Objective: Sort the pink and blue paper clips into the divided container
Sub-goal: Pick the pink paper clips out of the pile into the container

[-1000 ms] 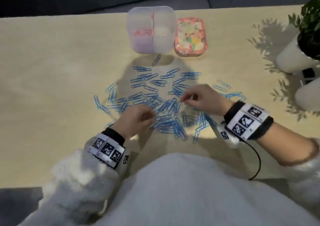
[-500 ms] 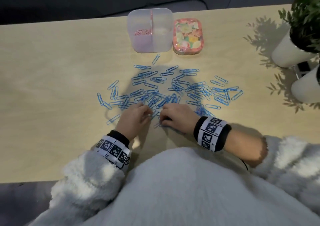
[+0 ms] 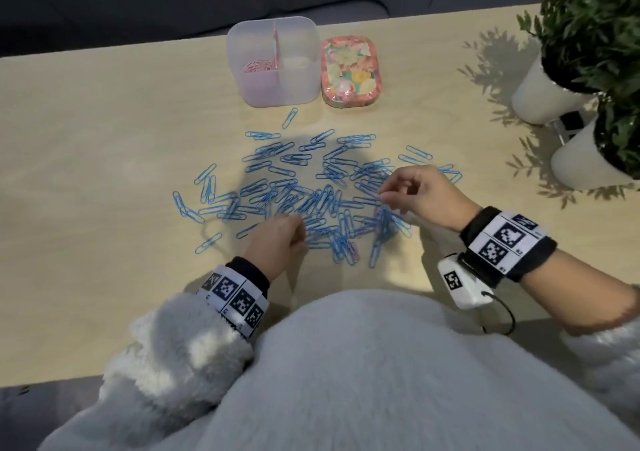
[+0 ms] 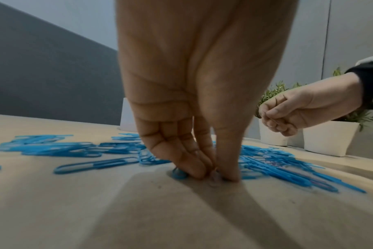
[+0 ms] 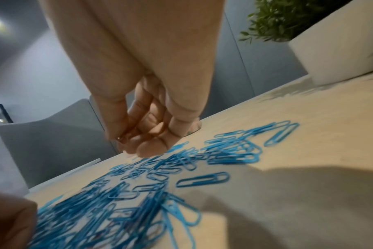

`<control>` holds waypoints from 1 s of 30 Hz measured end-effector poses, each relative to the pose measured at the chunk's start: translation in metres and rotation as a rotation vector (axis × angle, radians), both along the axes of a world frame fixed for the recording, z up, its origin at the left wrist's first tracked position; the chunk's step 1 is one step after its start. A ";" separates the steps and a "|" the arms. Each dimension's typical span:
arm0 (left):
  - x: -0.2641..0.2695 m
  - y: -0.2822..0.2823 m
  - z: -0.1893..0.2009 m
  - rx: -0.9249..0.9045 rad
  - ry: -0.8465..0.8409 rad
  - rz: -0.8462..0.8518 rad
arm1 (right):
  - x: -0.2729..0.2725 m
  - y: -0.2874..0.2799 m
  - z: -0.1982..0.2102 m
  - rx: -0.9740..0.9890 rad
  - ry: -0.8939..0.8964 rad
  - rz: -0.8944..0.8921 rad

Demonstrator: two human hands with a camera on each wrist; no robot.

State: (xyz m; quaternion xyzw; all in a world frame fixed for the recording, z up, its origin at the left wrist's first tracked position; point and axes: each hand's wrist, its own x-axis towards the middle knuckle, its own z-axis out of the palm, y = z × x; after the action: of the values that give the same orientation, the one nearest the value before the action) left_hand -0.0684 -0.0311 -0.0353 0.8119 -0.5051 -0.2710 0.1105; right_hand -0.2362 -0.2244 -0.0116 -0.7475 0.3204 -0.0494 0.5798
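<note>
Blue paper clips [image 3: 304, 194] lie scattered in a wide pile on the wooden table [image 3: 104, 139]. A few pink clips [image 3: 352, 250] show among them at the near edge. The clear divided container [image 3: 298, 83] stands behind the pile, with pink clips [image 3: 258, 66] in its left compartment. My left hand [image 3: 300, 239] is down at the pile's near edge; its fingertips [image 4: 194, 170] pinch a pale clip against the table, colour unclear. My right hand [image 3: 384, 194] hovers above the pile's right part, fingers curled, pinching a thin pink clip [image 5: 126, 135].
A pink floral tin [image 3: 351, 70] sits just right of the container. Two white pots with green plants [image 3: 540, 94] [image 3: 585, 160] stand at the far right edge. The table's near edge lies against my body.
My right hand has lifted from the pile's near edge beside the left hand and moved right and away, fingers curled on a clip. The left hand has stayed at its spot.
</note>
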 end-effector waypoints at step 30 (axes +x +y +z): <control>-0.012 -0.034 0.003 -0.013 0.053 -0.199 | -0.022 0.002 -0.020 0.323 0.088 -0.154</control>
State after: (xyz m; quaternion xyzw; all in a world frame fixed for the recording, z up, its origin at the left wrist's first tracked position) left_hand -0.0807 -0.0647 -0.0319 0.7495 -0.5820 -0.2988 0.1017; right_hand -0.2579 -0.2228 -0.0313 -0.6195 0.4053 -0.0087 0.6723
